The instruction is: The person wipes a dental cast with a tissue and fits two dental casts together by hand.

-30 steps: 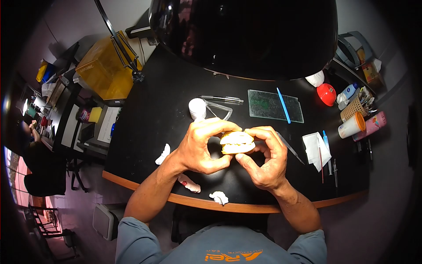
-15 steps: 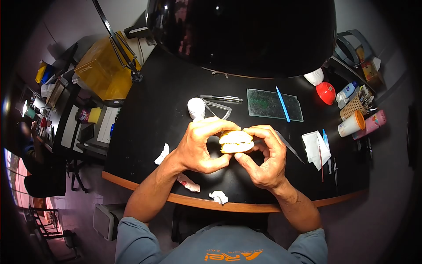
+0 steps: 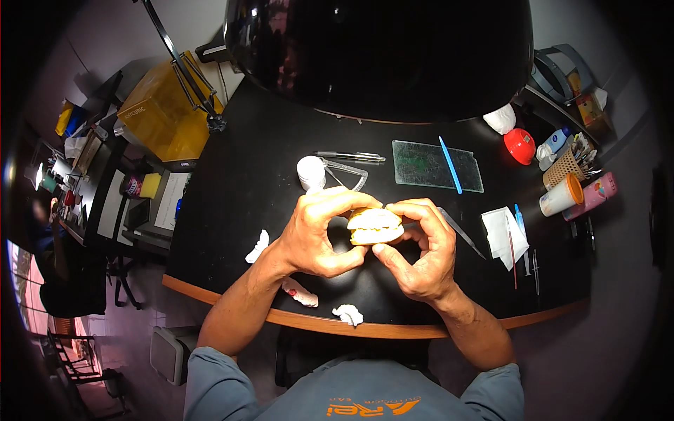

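Note:
Between my hands, above the black table, is a pale yellow-and-white dental cast (image 3: 376, 227), its upper and lower halves stacked with a row of teeth along the seam. Glare washes out much of its surface. My left hand (image 3: 319, 231) grips its left side, forefinger on top and thumb below. On the right side, my right hand (image 3: 426, 245) pinches it between curled fingers and thumb. Just beyond my left hand are a white round container (image 3: 311, 172) and a clear curved gauge (image 3: 346, 175). A thin metal tool (image 3: 461, 233) lies right of my right hand.
A glass slab (image 3: 421, 165) with a blue stick (image 3: 451, 165) lies ahead. A large black lamp hood (image 3: 379, 63) hangs over the back. At right are a white tissue (image 3: 504, 235), a red bowl (image 3: 520, 146) and bottles. Crumpled white scraps (image 3: 347, 314) lie near the front edge.
The view has shifted very slightly. Both hands keep the same hold on the dental cast, which stays nearly in place.

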A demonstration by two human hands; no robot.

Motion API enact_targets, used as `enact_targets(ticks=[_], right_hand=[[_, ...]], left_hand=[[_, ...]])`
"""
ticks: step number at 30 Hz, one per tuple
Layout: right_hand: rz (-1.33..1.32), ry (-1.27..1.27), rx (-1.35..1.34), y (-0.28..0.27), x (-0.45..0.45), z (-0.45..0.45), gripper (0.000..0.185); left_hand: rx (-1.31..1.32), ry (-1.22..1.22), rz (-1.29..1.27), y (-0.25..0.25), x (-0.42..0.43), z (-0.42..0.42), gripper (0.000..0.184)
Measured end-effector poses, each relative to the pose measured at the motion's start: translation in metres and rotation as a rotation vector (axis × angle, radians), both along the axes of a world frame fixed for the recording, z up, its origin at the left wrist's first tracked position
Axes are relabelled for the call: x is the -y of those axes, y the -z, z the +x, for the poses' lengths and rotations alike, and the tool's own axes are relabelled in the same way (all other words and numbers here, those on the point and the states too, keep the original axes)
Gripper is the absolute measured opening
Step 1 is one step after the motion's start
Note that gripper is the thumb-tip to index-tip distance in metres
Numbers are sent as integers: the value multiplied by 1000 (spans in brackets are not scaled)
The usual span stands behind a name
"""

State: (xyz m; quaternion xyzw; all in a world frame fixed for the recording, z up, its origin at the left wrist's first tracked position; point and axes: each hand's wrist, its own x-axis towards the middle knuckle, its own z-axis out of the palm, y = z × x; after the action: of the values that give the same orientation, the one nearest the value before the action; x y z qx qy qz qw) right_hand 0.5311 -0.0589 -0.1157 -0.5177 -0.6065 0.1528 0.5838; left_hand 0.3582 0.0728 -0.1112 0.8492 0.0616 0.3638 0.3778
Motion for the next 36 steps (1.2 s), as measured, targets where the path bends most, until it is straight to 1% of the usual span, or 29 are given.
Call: enact_targets(ticks=[8, 24, 27, 29, 30, 31, 33, 36], right_hand=[[28, -7, -12, 0, -1, -1, 46], [27, 13, 49, -3, -1, 0, 47], [13, 38, 48, -2, 0, -1, 51], [50, 93, 4, -7, -1, -9, 55], [31, 100, 70, -9, 1, -8, 60], [40, 86, 146, -10, 1, -5, 60], [58, 55, 294, -11, 0, -1, 60], [54, 35, 267, -5, -2, 0, 62]], left_hand=[[6, -4, 18, -2, 0, 0, 52], [14, -18, 17, -2, 1, 0, 51], [21, -7, -121, -6, 6, 1, 50], [-48, -51, -502, -8, 11, 2, 51], [-37, -9, -653, -2, 7, 0, 49], [-49, -8, -774, -4, 5, -1, 46], [-40, 41, -830, -2, -1, -2, 41], [-128, 49, -1001, -6, -1, -4, 41]])
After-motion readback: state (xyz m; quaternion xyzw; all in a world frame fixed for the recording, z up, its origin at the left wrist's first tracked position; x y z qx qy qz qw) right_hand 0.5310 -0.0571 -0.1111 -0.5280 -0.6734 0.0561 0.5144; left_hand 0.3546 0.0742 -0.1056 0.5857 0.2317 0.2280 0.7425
